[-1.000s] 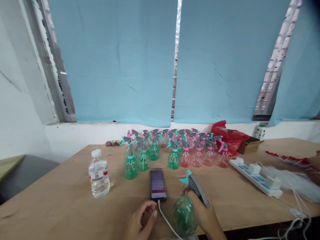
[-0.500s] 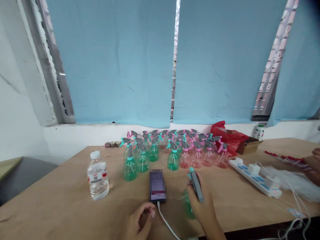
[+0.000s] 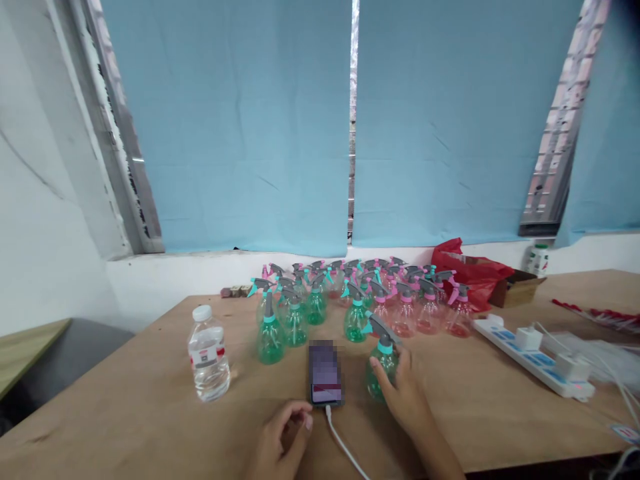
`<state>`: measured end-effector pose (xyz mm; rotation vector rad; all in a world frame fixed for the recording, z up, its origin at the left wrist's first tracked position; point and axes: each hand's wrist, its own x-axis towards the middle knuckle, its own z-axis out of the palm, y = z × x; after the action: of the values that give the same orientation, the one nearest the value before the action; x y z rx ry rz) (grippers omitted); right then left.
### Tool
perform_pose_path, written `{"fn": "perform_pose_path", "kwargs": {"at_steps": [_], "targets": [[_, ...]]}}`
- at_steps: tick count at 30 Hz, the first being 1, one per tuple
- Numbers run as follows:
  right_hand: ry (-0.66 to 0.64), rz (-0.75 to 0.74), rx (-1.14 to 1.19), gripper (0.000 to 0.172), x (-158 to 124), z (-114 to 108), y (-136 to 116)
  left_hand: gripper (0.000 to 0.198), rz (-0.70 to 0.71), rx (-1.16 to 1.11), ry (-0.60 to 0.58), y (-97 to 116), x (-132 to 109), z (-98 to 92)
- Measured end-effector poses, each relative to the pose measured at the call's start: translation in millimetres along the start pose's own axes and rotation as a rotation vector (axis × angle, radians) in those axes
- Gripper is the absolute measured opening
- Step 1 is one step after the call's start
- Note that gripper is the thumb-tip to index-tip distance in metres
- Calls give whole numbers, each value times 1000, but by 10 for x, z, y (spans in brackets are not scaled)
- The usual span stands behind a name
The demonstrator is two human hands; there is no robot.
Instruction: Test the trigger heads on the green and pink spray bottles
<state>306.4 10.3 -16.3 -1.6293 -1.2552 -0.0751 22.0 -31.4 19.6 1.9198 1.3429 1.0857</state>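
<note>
My right hand (image 3: 407, 393) is wrapped round the body of a green spray bottle (image 3: 381, 381) with a grey and turquoise trigger head. The bottle is upright, its nozzle pointing left. Just left of it lies a phone (image 3: 325, 373), its screen lit and partly pixelated, with a white cable (image 3: 337, 437) plugged into its lower end. My left hand (image 3: 287, 433) rests at the table's near side below the phone, fingers loosely curled, thumb apart and nothing held. Behind the phone stand several green spray bottles (image 3: 271, 341) and several pink spray bottles (image 3: 406, 317).
A clear water bottle (image 3: 209, 360) with a white cap stands on the left of the table (image 3: 145, 413). To the right lie a white power strip (image 3: 530, 360) with plugs, clear plastic (image 3: 595, 360), a red bag (image 3: 470, 273) and a cardboard box (image 3: 520, 290). Blue curtains (image 3: 240, 127) hang behind.
My right hand has shifted from the trigger head down to the bottle's body. The bottle has turned and moved slightly away from me. My left hand stays by the phone.
</note>
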Motion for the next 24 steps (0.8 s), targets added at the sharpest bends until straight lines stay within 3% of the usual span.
{"fn": "perform_pose_path", "kwargs": {"at_steps": [4,8,12,17,20,24], "targets": [[-69,34,-55,68,-10,7,55,44,-49,-27,10,-28,90,-118],[-78,48,-92,72,8,10,114,49,-62,-23,95,-102,310,-231],[-110,60,-159,75,17,21,169,60,32,-43,314,-289,763,-346],[-226,139,-302,85,-41,71,230,88,-3,36,523,-539,1317,-421],[-252,140,-347,85,-68,112,274,103,-37,62,502,-658,1456,-380],[-207,108,-325,84,-66,143,321,111,-94,77,375,-763,1484,-323]]}}
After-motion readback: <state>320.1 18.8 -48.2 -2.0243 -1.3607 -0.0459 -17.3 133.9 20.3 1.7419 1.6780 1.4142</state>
